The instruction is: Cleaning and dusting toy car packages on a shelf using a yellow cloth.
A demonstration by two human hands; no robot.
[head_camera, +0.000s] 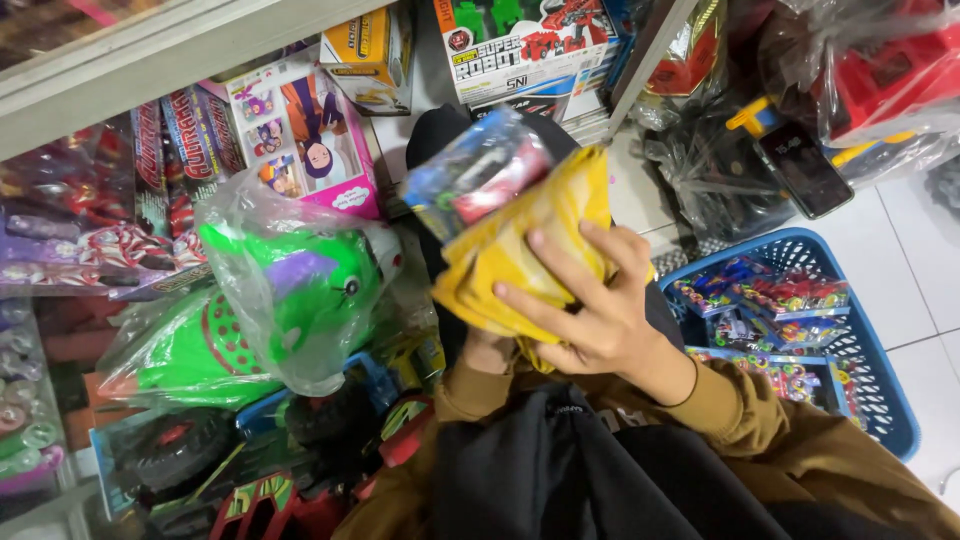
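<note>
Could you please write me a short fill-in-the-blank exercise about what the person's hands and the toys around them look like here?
1. The right hand presses a cloth coloured ____.
2. The cloth wraps a clear toy packet held from below by the ____ hand.
3. The basket of toy packs is coloured ____.
4. The bagged plastic toy is coloured ____.

Missing words: yellow; left; blue; green

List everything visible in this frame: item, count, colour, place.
yellow cloth: one, yellow, centre, held against a toy pack
toy pack: one, clear wrap, blue and red inside, above the cloth
green toy: one, green, in a clear bag, left
basket: one, blue, right, holding carded toys
phone: one, black, upper right
toy boxes: several, mixed colours, top
right hand: on the cloth
left hand: mostly hidden beneath it
</note>
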